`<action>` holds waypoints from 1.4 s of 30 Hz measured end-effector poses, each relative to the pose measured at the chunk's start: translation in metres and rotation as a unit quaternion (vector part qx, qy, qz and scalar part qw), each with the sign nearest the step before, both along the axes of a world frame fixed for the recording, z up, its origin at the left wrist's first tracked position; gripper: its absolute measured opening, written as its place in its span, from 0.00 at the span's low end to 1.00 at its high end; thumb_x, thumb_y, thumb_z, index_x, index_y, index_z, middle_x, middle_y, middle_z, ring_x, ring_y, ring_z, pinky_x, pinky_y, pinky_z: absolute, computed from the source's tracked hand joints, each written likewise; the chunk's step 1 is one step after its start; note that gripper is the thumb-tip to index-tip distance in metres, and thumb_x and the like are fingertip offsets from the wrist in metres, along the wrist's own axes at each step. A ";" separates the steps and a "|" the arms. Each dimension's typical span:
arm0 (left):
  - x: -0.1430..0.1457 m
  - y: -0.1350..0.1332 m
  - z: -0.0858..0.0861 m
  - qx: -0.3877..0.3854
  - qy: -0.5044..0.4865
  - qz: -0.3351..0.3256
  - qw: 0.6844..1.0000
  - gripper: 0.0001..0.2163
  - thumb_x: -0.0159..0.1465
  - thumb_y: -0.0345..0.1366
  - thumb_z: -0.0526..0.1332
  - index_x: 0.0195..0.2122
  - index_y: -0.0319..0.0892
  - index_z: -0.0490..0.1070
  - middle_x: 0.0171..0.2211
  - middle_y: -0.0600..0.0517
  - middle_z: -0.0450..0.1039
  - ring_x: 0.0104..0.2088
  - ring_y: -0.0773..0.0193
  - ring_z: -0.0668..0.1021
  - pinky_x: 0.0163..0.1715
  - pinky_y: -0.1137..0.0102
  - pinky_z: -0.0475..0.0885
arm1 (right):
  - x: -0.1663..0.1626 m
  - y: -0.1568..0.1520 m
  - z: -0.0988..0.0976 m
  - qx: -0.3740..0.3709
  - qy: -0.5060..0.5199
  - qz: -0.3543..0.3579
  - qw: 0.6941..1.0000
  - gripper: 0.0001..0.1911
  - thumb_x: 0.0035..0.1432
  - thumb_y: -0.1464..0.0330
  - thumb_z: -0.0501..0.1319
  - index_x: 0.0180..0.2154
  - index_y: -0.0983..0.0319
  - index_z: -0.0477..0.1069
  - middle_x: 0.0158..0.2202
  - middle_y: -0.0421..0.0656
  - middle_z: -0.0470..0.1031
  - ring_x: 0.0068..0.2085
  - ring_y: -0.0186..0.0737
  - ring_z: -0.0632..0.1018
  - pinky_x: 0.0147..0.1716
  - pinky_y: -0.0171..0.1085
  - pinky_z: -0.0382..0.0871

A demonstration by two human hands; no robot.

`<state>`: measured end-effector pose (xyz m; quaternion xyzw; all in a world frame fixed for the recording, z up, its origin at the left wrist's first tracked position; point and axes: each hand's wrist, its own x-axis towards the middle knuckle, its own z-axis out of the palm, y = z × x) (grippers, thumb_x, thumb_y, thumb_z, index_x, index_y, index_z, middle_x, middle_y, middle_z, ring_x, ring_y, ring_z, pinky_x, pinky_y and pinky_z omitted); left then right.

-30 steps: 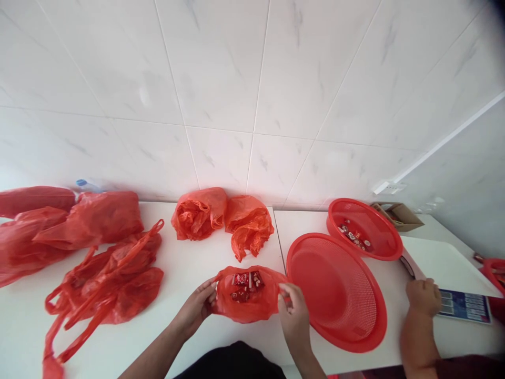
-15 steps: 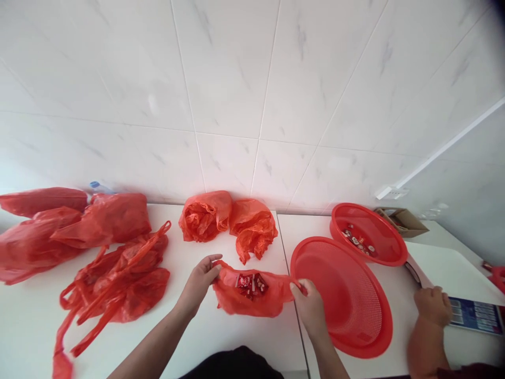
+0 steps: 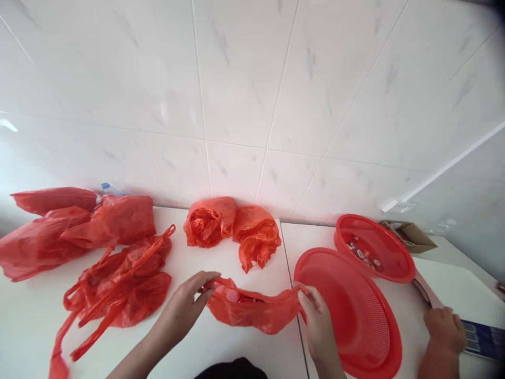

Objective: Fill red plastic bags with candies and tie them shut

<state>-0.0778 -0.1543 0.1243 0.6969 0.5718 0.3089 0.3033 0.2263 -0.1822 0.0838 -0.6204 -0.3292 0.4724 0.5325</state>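
A red plastic bag (image 3: 256, 316) is stretched between my two hands just above the white table, low in the middle of the head view. My left hand (image 3: 189, 297) pinches its rim at the left corner. At the right corner, my right hand (image 3: 313, 308) grips the rim between thumb and fingers. Small red and white pieces (image 3: 248, 300) show inside the mouth; the front wall of the bag mostly hides them. Beyond it sit two crumpled red bags (image 3: 211, 221), (image 3: 257, 237).
Filled red bags (image 3: 114, 221) and a loose-handled red bag (image 3: 126, 289) lie left. On the right are a red basket (image 3: 335, 316), a red basin (image 3: 379, 231) with small pieces and a cardboard box (image 3: 414, 237). Another person's hand (image 3: 445, 329) holds the handle of something partly hidden.
The bag's rim has been spread slightly wider and its front wall raised, so less of the contents shows. The camera view has shifted a little left and up.
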 end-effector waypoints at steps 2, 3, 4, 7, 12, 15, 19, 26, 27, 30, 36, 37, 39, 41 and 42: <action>-0.004 -0.004 -0.001 0.009 0.031 -0.029 0.999 0.13 0.64 0.35 0.54 0.46 0.50 0.74 0.36 0.52 0.77 0.36 0.62 0.78 0.37 0.70 0.74 | -0.001 0.000 -0.001 -0.004 -0.063 0.014 0.998 0.16 0.55 0.55 0.61 0.41 0.57 0.73 0.39 0.43 0.76 0.42 0.44 0.75 0.44 0.41 0.68; -0.005 -0.006 -0.003 0.015 0.043 -0.040 0.998 0.13 0.64 0.35 0.54 0.46 0.51 0.75 0.36 0.52 0.78 0.36 0.62 0.79 0.37 0.70 0.75 | -0.002 0.000 -0.001 -0.001 -0.078 0.020 0.997 0.16 0.55 0.55 0.61 0.40 0.57 0.72 0.38 0.43 0.76 0.42 0.44 0.75 0.44 0.41 0.68; -0.006 -0.007 -0.005 0.022 0.053 -0.050 0.997 0.13 0.64 0.36 0.55 0.46 0.51 0.75 0.36 0.52 0.78 0.37 0.62 0.79 0.38 0.70 0.75 | -0.004 0.000 -0.001 0.003 -0.082 0.024 0.996 0.15 0.55 0.55 0.61 0.40 0.58 0.72 0.38 0.43 0.76 0.42 0.44 0.75 0.44 0.41 0.68; -0.009 -0.006 -0.015 0.040 0.071 -0.079 0.994 0.12 0.64 0.36 0.56 0.47 0.53 0.75 0.38 0.52 0.79 0.39 0.61 0.80 0.40 0.69 0.75 | -0.012 0.001 0.001 0.010 -0.037 0.020 0.999 0.15 0.53 0.56 0.63 0.38 0.58 0.73 0.40 0.44 0.77 0.41 0.44 0.75 0.42 0.40 0.69; -0.008 0.001 -0.024 0.059 0.073 -0.092 0.991 0.13 0.64 0.37 0.56 0.46 0.54 0.76 0.39 0.51 0.79 0.39 0.59 0.80 0.40 0.68 0.75 | -0.026 0.005 0.001 0.029 0.111 0.018 0.993 0.12 0.54 0.58 0.63 0.37 0.58 0.73 0.36 0.42 0.76 0.39 0.41 0.75 0.41 0.39 0.69; -0.003 0.004 -0.019 0.066 0.072 -0.084 0.992 0.12 0.64 0.38 0.57 0.44 0.53 0.78 0.36 0.50 0.79 0.36 0.57 0.80 0.37 0.67 0.75 | -0.029 0.007 0.003 0.038 0.174 0.013 0.984 0.09 0.54 0.59 0.63 0.35 0.57 0.72 0.34 0.40 0.75 0.38 0.39 0.75 0.40 0.38 0.69; 0.004 0.002 -0.007 0.053 0.058 -0.084 0.993 0.11 0.64 0.40 0.57 0.44 0.53 0.77 0.36 0.50 0.80 0.36 0.57 0.80 0.37 0.68 0.75 | -0.028 0.008 0.009 0.059 0.227 0.019 0.972 0.10 0.53 0.59 0.64 0.34 0.57 0.71 0.38 0.42 0.75 0.40 0.41 0.75 0.43 0.41 0.69; 0.011 -0.002 0.000 -0.011 0.042 -0.108 0.993 0.13 0.64 0.36 0.55 0.46 0.53 0.75 0.40 0.51 0.79 0.39 0.57 0.80 0.40 0.68 0.74 | -0.028 0.012 -0.008 0.050 0.230 0.025 0.972 0.09 0.54 0.59 0.64 0.31 0.57 0.69 0.27 0.36 0.68 0.34 0.35 0.72 0.37 0.36 0.68; 0.012 -0.002 0.001 -0.015 0.040 -0.110 0.993 0.13 0.64 0.35 0.55 0.46 0.53 0.75 0.40 0.51 0.79 0.40 0.57 0.80 0.41 0.68 0.74 | -0.029 0.013 -0.011 0.046 0.234 0.024 0.971 0.09 0.54 0.59 0.65 0.30 0.57 0.69 0.26 0.36 0.66 0.32 0.34 0.72 0.35 0.35 0.67; 0.014 -0.005 0.004 -0.023 0.032 -0.114 0.993 0.13 0.65 0.34 0.53 0.45 0.52 0.76 0.41 0.50 0.78 0.40 0.58 0.79 0.42 0.67 0.73 | -0.029 0.012 -0.017 0.034 0.231 0.017 0.972 0.11 0.53 0.59 0.66 0.30 0.57 0.68 0.25 0.35 0.65 0.31 0.34 0.72 0.33 0.35 0.67; 0.007 -0.009 -0.002 -0.009 0.017 -0.101 0.995 0.17 0.65 0.33 0.52 0.52 0.53 0.70 0.46 0.48 0.74 0.39 0.59 0.77 0.41 0.66 0.73 | -0.016 0.012 -0.030 0.000 0.130 0.015 0.991 0.25 0.51 0.57 0.66 0.50 0.55 0.64 0.42 0.44 0.75 0.48 0.44 0.75 0.50 0.46 0.67; 0.003 -0.009 -0.007 -0.008 0.013 -0.087 0.996 0.19 0.63 0.33 0.54 0.55 0.54 0.67 0.49 0.48 0.72 0.40 0.59 0.77 0.42 0.65 0.73 | -0.013 0.011 -0.036 0.003 0.104 0.029 0.994 0.31 0.51 0.57 0.67 0.54 0.54 0.61 0.49 0.46 0.74 0.53 0.46 0.73 0.54 0.48 0.64; -0.008 -0.006 -0.022 -0.018 0.004 -0.054 0.998 0.27 0.59 0.32 0.59 0.60 0.56 0.62 0.56 0.48 0.66 0.44 0.57 0.76 0.45 0.63 0.73 | -0.006 0.009 -0.051 0.020 0.053 0.067 0.996 0.40 0.47 0.56 0.68 0.59 0.54 0.55 0.59 0.50 0.66 0.61 0.48 0.65 0.60 0.50 0.57; -0.019 -0.002 -0.043 -0.062 -0.003 -0.028 0.998 0.34 0.53 0.31 0.63 0.62 0.55 0.57 0.60 0.46 0.61 0.50 0.53 0.74 0.48 0.60 0.72 | -0.002 0.005 -0.067 0.026 0.010 0.099 0.995 0.48 0.42 0.56 0.71 0.62 0.54 0.52 0.64 0.52 0.59 0.65 0.51 0.60 0.62 0.53 0.52; -0.024 0.001 -0.054 -0.096 -0.005 -0.023 0.995 0.38 0.51 0.30 0.64 0.63 0.54 0.56 0.62 0.46 0.58 0.53 0.51 0.72 0.50 0.58 0.71 | -0.002 0.004 -0.074 0.019 -0.012 0.108 0.994 0.52 0.39 0.56 0.72 0.63 0.54 0.51 0.65 0.53 0.56 0.65 0.52 0.59 0.63 0.54 0.50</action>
